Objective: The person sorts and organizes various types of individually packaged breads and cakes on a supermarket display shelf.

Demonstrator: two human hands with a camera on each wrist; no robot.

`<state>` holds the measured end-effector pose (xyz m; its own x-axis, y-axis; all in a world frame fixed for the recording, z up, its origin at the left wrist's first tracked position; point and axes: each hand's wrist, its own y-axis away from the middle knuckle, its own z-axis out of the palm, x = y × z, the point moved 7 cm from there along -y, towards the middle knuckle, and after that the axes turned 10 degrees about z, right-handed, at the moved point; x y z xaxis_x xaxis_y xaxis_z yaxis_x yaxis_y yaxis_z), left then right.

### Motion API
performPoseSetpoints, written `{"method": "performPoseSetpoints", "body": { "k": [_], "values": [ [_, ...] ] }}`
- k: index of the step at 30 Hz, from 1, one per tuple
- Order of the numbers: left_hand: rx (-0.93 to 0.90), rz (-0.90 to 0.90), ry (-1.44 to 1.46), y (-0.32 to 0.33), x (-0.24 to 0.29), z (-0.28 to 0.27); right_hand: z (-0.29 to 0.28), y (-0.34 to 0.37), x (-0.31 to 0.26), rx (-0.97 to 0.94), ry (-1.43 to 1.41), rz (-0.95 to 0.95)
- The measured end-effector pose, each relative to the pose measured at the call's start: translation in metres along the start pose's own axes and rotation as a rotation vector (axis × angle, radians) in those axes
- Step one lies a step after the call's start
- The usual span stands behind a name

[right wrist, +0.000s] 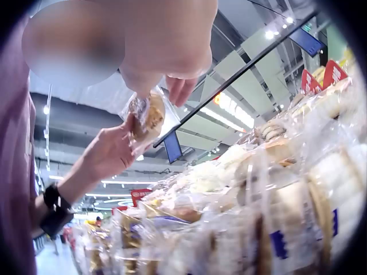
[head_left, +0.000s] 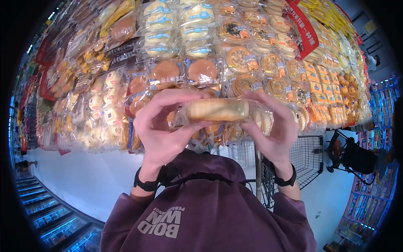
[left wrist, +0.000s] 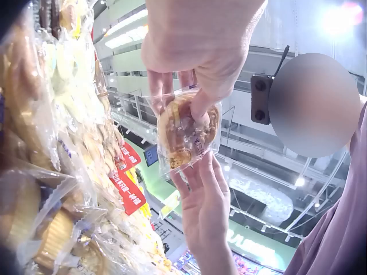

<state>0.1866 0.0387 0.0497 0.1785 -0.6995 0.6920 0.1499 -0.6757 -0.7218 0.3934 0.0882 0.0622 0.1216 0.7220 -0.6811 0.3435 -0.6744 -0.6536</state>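
Both hands (head_left: 161, 122) (head_left: 275, 126) grasp one wrapped pastry (head_left: 218, 110) by a bakery display (head_left: 86, 136)

Left hand: fingers and thumb curved, gripping the pastry at its left end. Right hand: same grip at the right end, fingers on the far side, thumb on the near side. Pastry is held up off the display, in front of the person's body, edge-on in head view with a pale, ridged side. Left wrist view gives its flat face: round, browned, see-through wrapper with small purple print, left thumb pressed on it. Print too small to read.

Display is piled with bagged baked goods. Beyond the hands: round brown cakes (head_left: 166, 73), then white buns with blue labels (head_left: 157, 25). To the right, round topped pastries with orange labels (head_left: 239, 59), then small orange-labelled packs (head_left: 317, 86). Red sign (head_left: 303, 31) with white characters slants across the upper right part.

Person wears a purple sweatshirt (head_left: 197, 210) with pale lettering, plus a black band on each wrist (head_left: 147, 182) (head_left: 286, 178). Wire shopping cart (head_left: 308, 157) stands on the right, near the display; black stroller (head_left: 352, 155) just past it. Stocked shelves (head_left: 365, 210) along the right edge. Right wrist view also catches a hanging screen (right wrist: 173, 148).
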Motion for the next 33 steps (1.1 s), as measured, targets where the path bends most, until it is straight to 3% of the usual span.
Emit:
{"method": "performPoseSetpoints", "body": {
  "k": [3,7,9,15,16,19,23,33],
  "values": [
    [0.092,-0.162,0.053,0.004,-0.006,-0.003,-0.004,0.010,-0.013,0.123,0.152,-0.323],
    [0.136,-0.406,0.227,0.005,-0.020,0.004,0.015,0.011,-0.022,-0.018,0.586,-0.569],
    [0.159,-0.544,0.352,0.012,-0.027,0.006,0.026,0.009,-0.025,-0.254,0.781,-0.514],
    [0.148,-0.680,0.374,0.026,-0.038,0.011,0.023,0.000,-0.021,-0.195,0.567,-0.449],
    [0.073,-0.650,0.215,0.029,-0.040,0.004,0.021,-0.005,-0.017,-0.195,0.486,-0.384],
    [0.253,-0.462,0.040,0.020,-0.026,-0.007,0.018,-0.014,-0.003,-0.177,0.255,-0.177],
    [-0.100,-0.249,0.097,0.011,-0.009,-0.004,0.023,-0.015,0.012,-0.135,0.055,0.045],
    [0.024,-0.229,-0.015,0.023,-0.012,-0.006,0.032,-0.007,0.022,-0.141,-0.243,0.328]
  ]
}}
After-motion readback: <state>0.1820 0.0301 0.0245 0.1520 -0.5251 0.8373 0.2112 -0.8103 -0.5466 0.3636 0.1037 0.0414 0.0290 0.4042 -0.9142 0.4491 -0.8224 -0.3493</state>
